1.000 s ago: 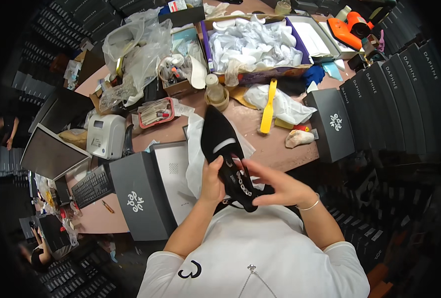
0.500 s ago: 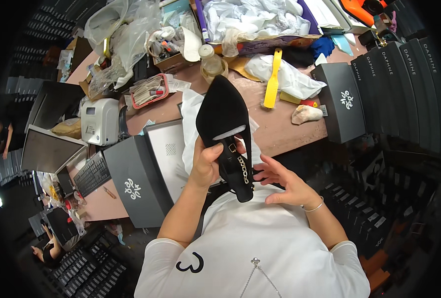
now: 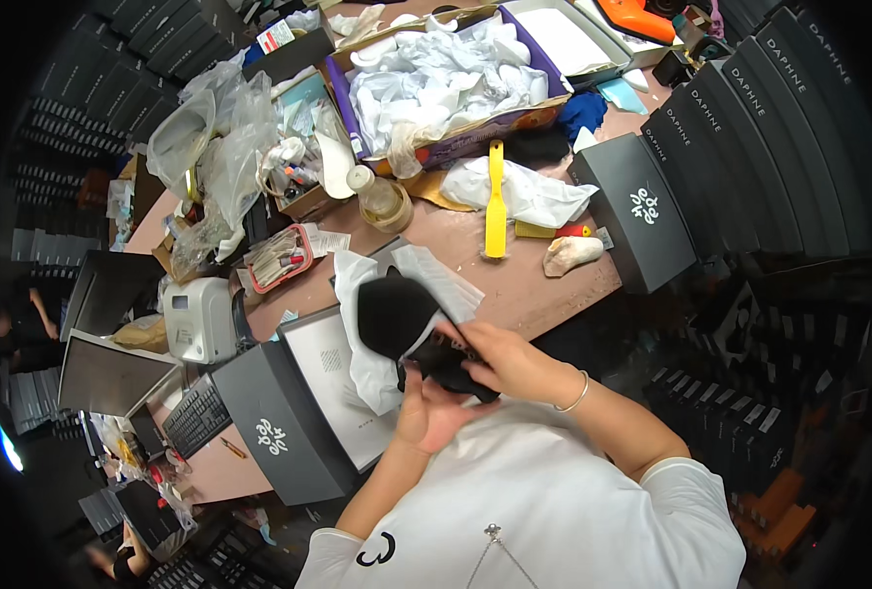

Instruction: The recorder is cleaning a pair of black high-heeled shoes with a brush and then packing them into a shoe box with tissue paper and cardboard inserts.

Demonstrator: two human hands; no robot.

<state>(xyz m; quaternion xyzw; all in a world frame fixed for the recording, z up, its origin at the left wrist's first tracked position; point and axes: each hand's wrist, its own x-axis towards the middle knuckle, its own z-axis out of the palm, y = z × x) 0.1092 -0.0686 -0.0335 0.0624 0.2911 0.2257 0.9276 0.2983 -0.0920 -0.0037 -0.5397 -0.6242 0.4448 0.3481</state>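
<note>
A black pointed shoe [image 3: 394, 316] with a white insole strip is held in front of my chest, its toe pointing up and left. My left hand [image 3: 429, 413] grips it from below at the heel end. My right hand [image 3: 498, 355] lies over the top of its rear part, fingers closed around it. White tissue paper [image 3: 365, 295] lies under the shoe, spilling from an open grey shoebox [image 3: 336, 365] at the table's near edge.
The grey box lid [image 3: 277, 424] leans at the left of the box. On the pink table lie a yellow shoehorn [image 3: 495, 203], a plastic bottle [image 3: 376, 194], a white label printer [image 3: 198, 319], another grey box [image 3: 637, 212] and a carton of white paper [image 3: 436, 82]. Stacked boxes line the right.
The shoe has come down from an upright, toe-away pose to lie low over the tissue paper. My right hand, which was open beside it, now closes over its rear part.
</note>
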